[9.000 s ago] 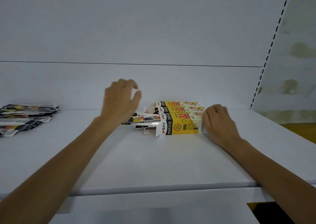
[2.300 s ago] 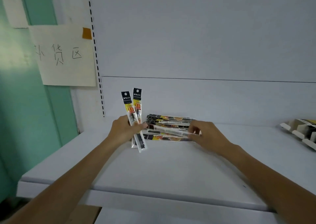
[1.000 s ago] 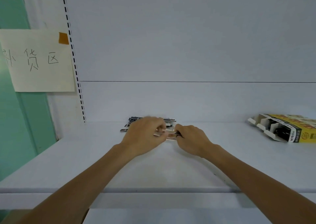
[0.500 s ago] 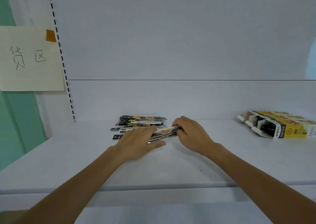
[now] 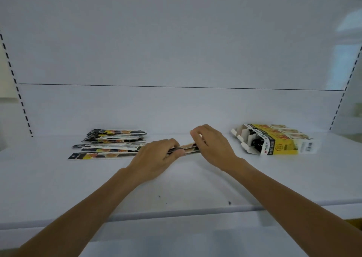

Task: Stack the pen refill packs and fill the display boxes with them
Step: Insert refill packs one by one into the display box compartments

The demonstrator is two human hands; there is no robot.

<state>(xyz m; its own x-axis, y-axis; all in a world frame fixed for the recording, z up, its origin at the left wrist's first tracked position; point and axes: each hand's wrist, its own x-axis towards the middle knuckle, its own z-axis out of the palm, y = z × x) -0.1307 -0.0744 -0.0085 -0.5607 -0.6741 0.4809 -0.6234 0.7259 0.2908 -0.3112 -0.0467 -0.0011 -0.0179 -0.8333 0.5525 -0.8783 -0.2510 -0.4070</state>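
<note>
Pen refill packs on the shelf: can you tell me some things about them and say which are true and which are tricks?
1. The left hand and the right hand both hold one bundle of packs between them. True.
2. The display boxes sit left of the hands. False: they lie to the right.
3. A loose pile of packs lies on the shelf, left of the hands. True.
4. The display boxes are red. False: they are mostly yellow.
5. The right hand's fingers touch the display boxes. False: bare shelf shows between them.
</note>
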